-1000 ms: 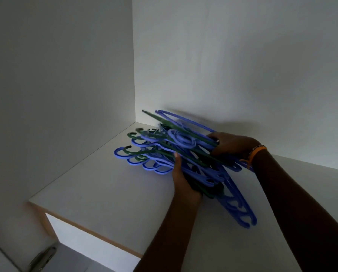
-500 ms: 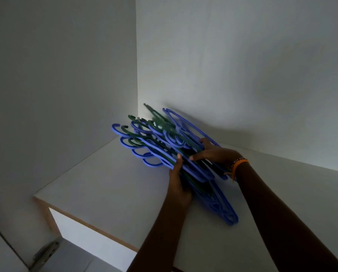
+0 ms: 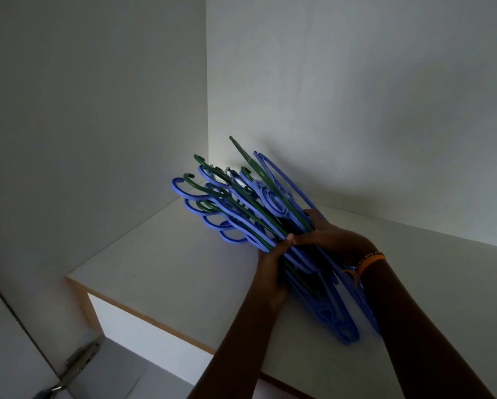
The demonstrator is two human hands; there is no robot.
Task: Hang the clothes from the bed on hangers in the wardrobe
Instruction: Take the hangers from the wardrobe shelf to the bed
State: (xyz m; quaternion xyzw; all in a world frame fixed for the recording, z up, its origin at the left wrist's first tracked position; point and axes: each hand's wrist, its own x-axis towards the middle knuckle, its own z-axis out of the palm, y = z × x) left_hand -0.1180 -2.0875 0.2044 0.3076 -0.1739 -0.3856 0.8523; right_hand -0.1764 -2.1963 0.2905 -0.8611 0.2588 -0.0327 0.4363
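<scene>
A bundle of several blue and green plastic hangers (image 3: 250,208) lies tilted on the white wardrobe shelf (image 3: 161,263), hooks pointing up and left toward the back corner. My left hand (image 3: 273,263) grips the bundle from its near side, thumb on top. My right hand (image 3: 325,234), an orange band on its wrist, grips the same bundle from the far side. The lower ends of the hangers (image 3: 342,326) rest on the shelf between my forearms. No clothes are in view.
White walls close the shelf on the left (image 3: 97,125) and at the back (image 3: 356,110). The shelf's wooden front edge (image 3: 143,315) runs diagonally below. A metal door hinge (image 3: 74,364) sits at the lower left.
Both hands have tipped the hanger bundle more upright, so the hooks now stand higher against the back corner. My thumbs have come together on top of the bundle.
</scene>
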